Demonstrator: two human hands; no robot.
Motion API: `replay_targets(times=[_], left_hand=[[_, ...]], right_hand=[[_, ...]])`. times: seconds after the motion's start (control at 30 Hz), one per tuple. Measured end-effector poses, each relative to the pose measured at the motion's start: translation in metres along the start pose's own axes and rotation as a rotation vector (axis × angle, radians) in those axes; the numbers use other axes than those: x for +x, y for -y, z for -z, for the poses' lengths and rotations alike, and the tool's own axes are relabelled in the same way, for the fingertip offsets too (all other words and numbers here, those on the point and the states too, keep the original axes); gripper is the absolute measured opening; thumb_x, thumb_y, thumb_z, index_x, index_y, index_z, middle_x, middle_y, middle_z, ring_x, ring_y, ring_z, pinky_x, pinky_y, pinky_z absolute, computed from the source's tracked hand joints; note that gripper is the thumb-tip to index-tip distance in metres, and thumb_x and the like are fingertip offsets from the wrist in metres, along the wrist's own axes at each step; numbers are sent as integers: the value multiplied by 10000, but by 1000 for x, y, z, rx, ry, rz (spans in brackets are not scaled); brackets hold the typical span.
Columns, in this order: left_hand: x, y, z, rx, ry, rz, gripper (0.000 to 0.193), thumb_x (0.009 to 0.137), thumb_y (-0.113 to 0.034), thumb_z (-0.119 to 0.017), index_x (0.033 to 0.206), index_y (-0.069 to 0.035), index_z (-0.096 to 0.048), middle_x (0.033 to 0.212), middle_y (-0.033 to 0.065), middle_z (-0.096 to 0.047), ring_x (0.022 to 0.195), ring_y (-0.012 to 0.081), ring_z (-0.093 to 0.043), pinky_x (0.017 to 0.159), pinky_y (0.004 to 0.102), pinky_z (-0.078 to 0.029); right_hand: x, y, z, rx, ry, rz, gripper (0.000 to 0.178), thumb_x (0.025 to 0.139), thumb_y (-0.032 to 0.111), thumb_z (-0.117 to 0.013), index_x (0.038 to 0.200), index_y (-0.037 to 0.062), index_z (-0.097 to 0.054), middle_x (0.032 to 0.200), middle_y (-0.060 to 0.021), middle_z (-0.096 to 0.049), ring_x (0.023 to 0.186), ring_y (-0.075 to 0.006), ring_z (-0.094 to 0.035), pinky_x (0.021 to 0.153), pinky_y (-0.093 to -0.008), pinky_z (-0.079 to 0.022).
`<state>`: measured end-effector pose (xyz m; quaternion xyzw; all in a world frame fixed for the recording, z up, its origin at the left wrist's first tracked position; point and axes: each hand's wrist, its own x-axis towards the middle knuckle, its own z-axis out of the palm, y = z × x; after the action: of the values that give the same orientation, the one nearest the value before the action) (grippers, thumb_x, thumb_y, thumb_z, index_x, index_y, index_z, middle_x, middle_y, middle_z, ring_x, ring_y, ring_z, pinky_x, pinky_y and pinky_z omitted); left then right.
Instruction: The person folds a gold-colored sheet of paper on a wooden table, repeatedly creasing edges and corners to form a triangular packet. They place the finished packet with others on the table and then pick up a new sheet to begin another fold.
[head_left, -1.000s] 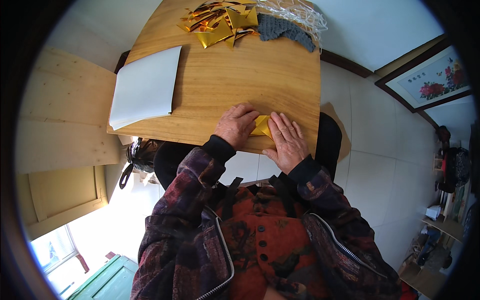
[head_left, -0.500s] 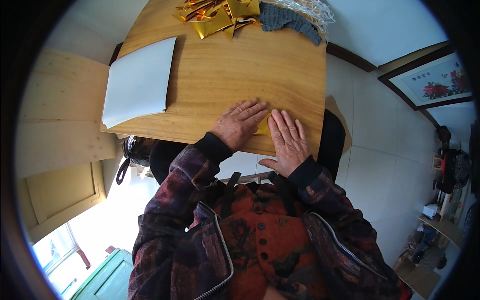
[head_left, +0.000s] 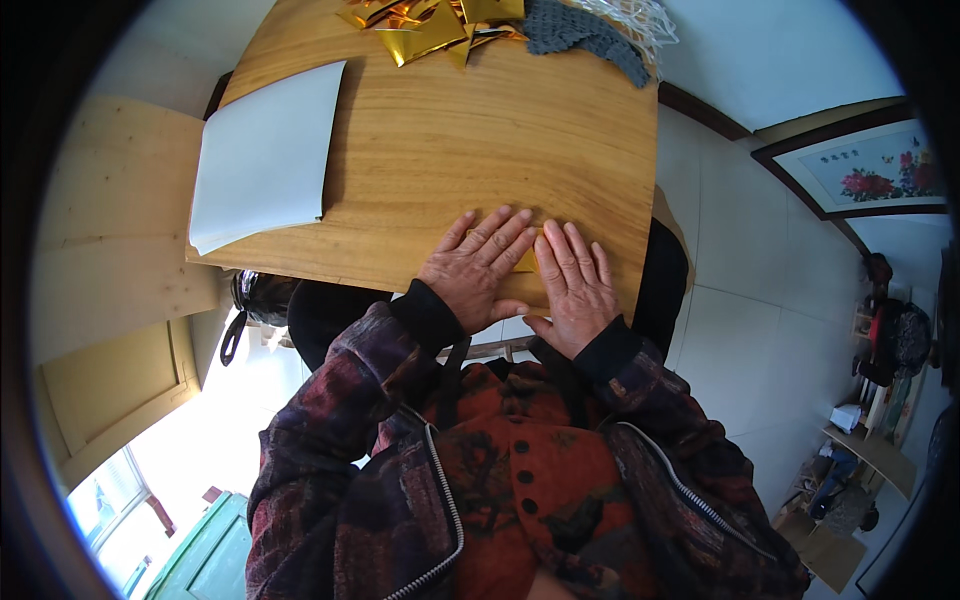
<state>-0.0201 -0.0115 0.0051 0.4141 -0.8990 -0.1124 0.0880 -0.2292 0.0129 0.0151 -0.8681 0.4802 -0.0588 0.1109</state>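
Near the front edge of the wooden table, a small piece of gold foil paper (head_left: 526, 262) lies flat, mostly covered by my hands. My left hand (head_left: 482, 262) rests on its left part, palm down, with the fingers stretched out and a little spread. Against its right part lies my right hand (head_left: 576, 283), also flat, fingers extended and pointing away from me. The two hands are side by side, with a narrow strip of gold showing between them. How the foil is folded under the palms is hidden.
The wooden table (head_left: 450, 150) carries a stack of white paper (head_left: 265, 155) at its left. Toward the far edge are a heap of folded gold foil pieces (head_left: 425, 32), a grey knitted cloth (head_left: 585, 38) and white strings (head_left: 640, 22). A black plastic bag (head_left: 265, 297) sits below the table's left front.
My left hand has shifted slightly down and its thumb has come out toward the right thumb. The right hand stays nearly in place. The whole view has shifted a little.
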Motion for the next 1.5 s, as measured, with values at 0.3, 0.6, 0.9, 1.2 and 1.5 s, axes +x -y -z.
replay_targets(times=[0.3, 0.6, 0.9, 1.2, 1.5], left_hand=[[0, 0, -2, 22, 30, 8, 911, 835, -661, -500, 1499, -79, -276, 1580, 74, -236, 1467, 250, -189, 1188, 456, -115], [0, 1, -5, 70, 14, -6, 898, 847, -648, -499, 1499, -75, -270, 1580, 79, -236, 1465, 257, -193, 1186, 459, -121], [1, 1, -5, 67, 8, 10, 860, 848, -617, -530, 1488, -90, -301, 1578, 82, -239, 1463, 250, -200, 1183, 477, -139], [-34, -3, -3, 16, -67, 106, 859, 824, -537, -611, 1509, -143, -274, 1584, 47, -238, 1468, 221, -197, 1183, 488, -115], [-63, -13, -8, 167, -58, 232, 847, 771, -311, -725, 1492, -163, -306, 1569, 10, -277, 1452, 206, -247, 1158, 508, -171]], right_hand=[[-30, 9, 0, 11, 40, -28, 992, 678, 361, -793, 1474, 37, -298, 1563, -116, -246, 1445, -294, -221, 1148, -499, -199], [-58, 13, 11, 139, 79, 19, 936, 729, 340, -772, 1463, 2, -300, 1536, -150, -288, 1428, -328, -257, 1128, -505, -251], [13, -2, -11, 169, -149, 120, 851, 824, 407, -686, 1482, 46, -284, 1556, -122, -262, 1433, -301, -258, 1134, -492, -241], [11, -5, -18, 81, -110, 142, 939, 755, 543, -702, 1484, 97, -312, 1567, -127, -236, 1448, -297, -213, 1150, -492, -190], [11, 0, -10, 63, -65, 149, 922, 723, 487, -754, 1479, 153, -344, 1571, -139, -205, 1447, -319, -198, 1140, -505, -213]])
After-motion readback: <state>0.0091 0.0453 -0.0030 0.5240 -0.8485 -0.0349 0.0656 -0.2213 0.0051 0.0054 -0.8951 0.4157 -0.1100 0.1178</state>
